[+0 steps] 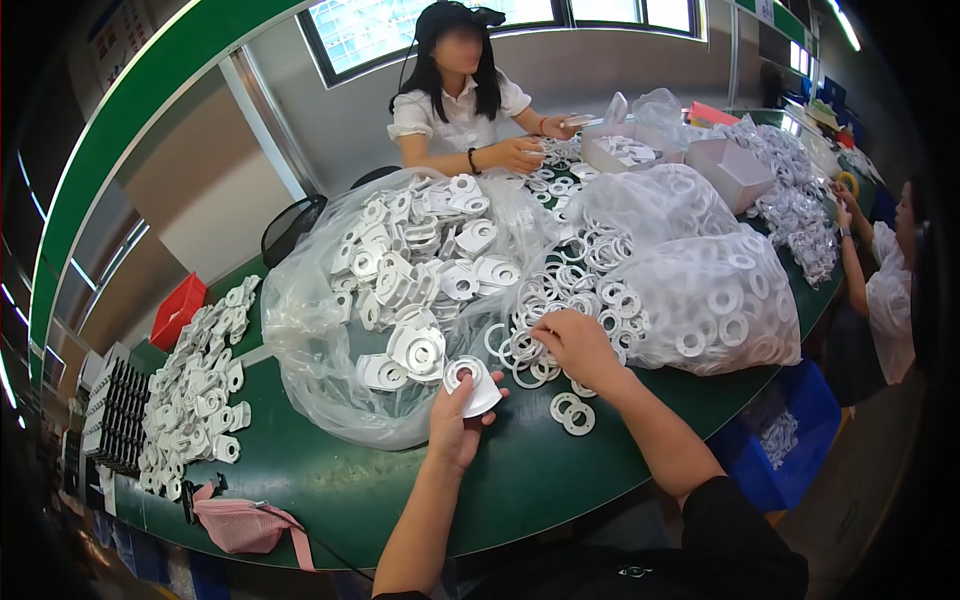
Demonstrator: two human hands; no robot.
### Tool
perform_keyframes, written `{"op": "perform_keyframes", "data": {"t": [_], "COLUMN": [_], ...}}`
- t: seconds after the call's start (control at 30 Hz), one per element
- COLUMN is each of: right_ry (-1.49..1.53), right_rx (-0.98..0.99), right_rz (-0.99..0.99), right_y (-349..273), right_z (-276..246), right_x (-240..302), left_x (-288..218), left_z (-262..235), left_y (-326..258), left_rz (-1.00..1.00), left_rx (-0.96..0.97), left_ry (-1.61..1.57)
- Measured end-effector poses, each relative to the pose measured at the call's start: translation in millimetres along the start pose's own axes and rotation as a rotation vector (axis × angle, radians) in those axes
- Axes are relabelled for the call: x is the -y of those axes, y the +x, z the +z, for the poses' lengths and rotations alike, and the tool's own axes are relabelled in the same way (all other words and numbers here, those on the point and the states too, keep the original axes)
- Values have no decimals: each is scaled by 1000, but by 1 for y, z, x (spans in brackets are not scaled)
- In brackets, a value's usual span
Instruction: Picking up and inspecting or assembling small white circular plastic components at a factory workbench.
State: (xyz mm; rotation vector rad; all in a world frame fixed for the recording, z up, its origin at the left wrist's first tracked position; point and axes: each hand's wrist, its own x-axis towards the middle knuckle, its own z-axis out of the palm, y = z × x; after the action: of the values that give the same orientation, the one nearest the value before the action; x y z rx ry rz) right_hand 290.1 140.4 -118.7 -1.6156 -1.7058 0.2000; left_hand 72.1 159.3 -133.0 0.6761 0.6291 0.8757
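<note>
My left hand (458, 425) is closed around a white plastic part (478, 398) with a round hole, its thumb lying over the ring of the part. To the right, my right hand (580, 345) reaches into a heap of flat white rings (570, 285), fingertips bent down among them; whether a ring is pinched there is too small to make out. A clear plastic bag (330, 395) lies spread beyond my left hand, and white plastic parts (415, 255) like the held one are piled on it. Two loose rings (577, 418) lie near my right wrist.
A full bag of rings (715, 310) sits at the right. More white parts (200, 390) spread along the left, near a red bin (180, 310), black stacked trays (115, 410) and a pink pouch (240, 525). Across the green table (370, 490) a co-worker (465, 110) handles parts; another stands far right.
</note>
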Motion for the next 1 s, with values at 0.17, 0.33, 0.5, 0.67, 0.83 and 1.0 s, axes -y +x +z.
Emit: {"op": "perform_keyframes", "data": {"t": [0.17, 0.33, 0.5, 0.67, 0.83, 1.0], "right_ry": [100, 8, 427, 872, 1070, 399], "right_rx": [-1, 59, 98, 29, 77, 6], "right_rz": [-13, -212, 89, 314, 330, -154], "right_y": [-4, -7, 4, 9, 9, 0], "right_z": [5, 16, -2, -2, 1, 6], "right_x": [1, -7, 3, -8, -7, 18], "left_x": [3, 3, 3, 5, 8, 7], "left_z": [-2, 2, -1, 5, 6, 9], "left_y": [1, 1, 0, -1, -2, -5], "left_rz": [10, 28, 14, -20, -17, -22], "left_rx": [18, 0, 72, 98, 144, 182], "left_ry": [41, 107, 105, 231, 318, 302]}}
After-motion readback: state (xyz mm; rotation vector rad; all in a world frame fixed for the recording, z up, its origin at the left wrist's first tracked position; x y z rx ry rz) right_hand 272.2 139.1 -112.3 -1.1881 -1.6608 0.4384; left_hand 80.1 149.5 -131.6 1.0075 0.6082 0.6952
